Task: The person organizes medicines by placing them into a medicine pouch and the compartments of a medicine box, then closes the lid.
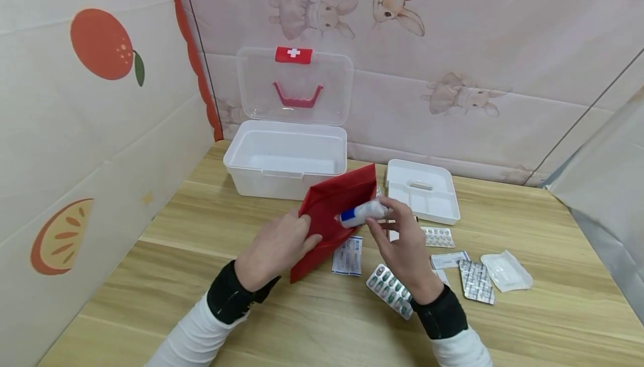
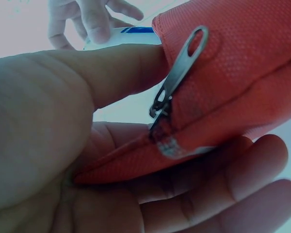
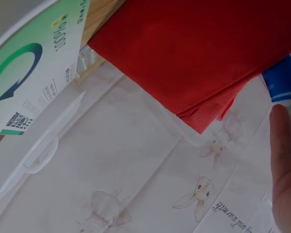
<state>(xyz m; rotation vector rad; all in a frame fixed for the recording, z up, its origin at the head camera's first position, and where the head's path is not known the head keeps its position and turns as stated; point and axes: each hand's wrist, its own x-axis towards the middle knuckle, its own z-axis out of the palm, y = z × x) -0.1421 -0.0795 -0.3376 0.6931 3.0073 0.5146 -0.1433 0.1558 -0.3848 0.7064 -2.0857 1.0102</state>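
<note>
My left hand [image 1: 276,244] grips the edge of a red zippered pouch [image 1: 322,205], with the thumb at its opening. The metal zipper pull [image 2: 182,68] hangs beside that thumb in the left wrist view. My right hand [image 1: 405,246] holds a white roll-shaped packet with a blue band [image 1: 362,213] between fingers and thumb, its banded end at the pouch's mouth. In the right wrist view the pouch [image 3: 184,53] partly covers that packet's blue end [image 3: 285,80]. Its exact kind is unclear.
Behind the pouch stands an open white first-aid box [image 1: 261,179] with a clear lid. A white tray [image 1: 443,188] lies to its right. Capsule blister packs [image 1: 389,291], a foil strip [image 1: 477,282], a paper sachet [image 1: 348,256] and a white packet [image 1: 507,271] lie around the right hand.
</note>
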